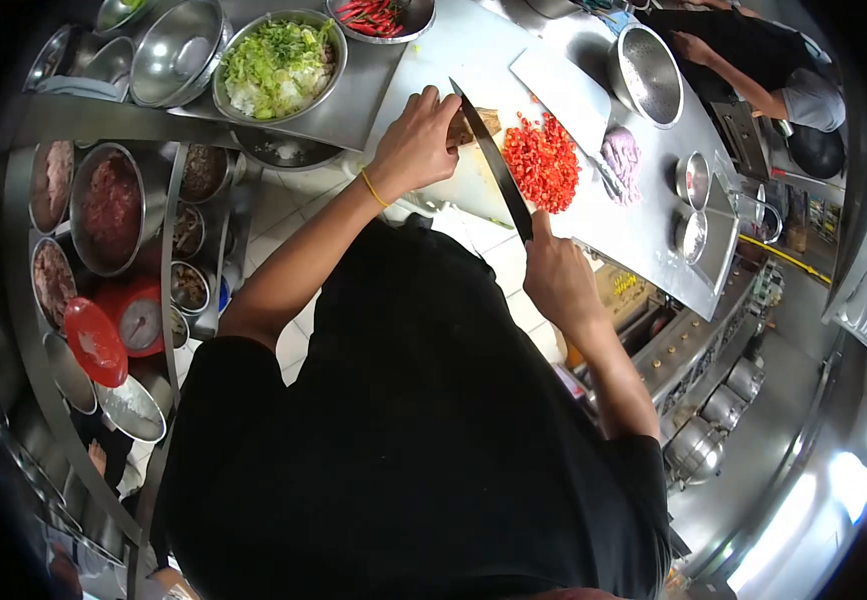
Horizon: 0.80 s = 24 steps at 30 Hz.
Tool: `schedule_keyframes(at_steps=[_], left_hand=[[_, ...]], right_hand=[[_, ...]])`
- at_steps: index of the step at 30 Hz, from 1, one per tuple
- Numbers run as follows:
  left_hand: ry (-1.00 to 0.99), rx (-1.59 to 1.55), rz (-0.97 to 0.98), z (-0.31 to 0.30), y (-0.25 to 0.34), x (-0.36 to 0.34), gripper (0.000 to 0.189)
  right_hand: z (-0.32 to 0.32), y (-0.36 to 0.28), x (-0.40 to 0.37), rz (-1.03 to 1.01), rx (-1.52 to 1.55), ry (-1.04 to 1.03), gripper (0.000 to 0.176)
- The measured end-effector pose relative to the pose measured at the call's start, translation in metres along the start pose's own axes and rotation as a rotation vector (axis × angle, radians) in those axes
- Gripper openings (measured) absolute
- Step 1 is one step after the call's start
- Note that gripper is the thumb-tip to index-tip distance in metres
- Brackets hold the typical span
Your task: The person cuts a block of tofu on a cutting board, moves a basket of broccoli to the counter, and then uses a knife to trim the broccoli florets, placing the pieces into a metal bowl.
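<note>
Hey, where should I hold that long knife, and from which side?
The long knife is probably best taken by its handle end, from the near right: the right hand grips there, and the blade slants away leftward to a point.

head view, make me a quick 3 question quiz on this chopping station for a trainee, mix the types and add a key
1. Multiple choice: which hand grips the knife? A) left B) right C) both
2. True or false: the chopped red pieces are inside a metal bowl.
3. Fill in the blank: the colour of the thin band on the left wrist is ____.

Key:
1. B, the right hand
2. False; they lie in a heap outside any bowl
3. Yellow
</note>
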<state>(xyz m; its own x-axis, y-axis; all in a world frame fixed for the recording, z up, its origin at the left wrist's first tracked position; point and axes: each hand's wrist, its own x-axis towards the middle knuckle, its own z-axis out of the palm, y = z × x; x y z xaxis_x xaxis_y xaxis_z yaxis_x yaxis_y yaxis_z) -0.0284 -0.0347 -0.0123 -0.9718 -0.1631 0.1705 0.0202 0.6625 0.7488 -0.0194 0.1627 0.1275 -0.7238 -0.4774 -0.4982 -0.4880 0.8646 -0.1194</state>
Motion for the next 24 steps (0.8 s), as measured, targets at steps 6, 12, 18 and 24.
schedule_keyframes(at_steps=[6, 12, 18, 24], left_hand=[[0.02, -0.097, -0.01, 0.006, -0.008, 0.0, 0.052], [0.059, -0.163, -0.011, 0.014, -0.015, 0.001, 0.05], [0.096, -0.174, 0.008, 0.016, -0.014, 0.001, 0.045], [0.094, -0.271, 0.037, 0.011, -0.012, -0.004, 0.05]], right_hand=[[-0.009, 0.005, -0.001, 0.034, 0.017, -0.154, 0.024], [0.013, 0.009, 0.06, -0.112, 0.081, -0.074, 0.022], [0.076, 0.012, 0.111, -0.075, 0.127, 0.033, 0.023], [0.1, 0.014, 0.12, -0.068, 0.193, 0.128, 0.023]])
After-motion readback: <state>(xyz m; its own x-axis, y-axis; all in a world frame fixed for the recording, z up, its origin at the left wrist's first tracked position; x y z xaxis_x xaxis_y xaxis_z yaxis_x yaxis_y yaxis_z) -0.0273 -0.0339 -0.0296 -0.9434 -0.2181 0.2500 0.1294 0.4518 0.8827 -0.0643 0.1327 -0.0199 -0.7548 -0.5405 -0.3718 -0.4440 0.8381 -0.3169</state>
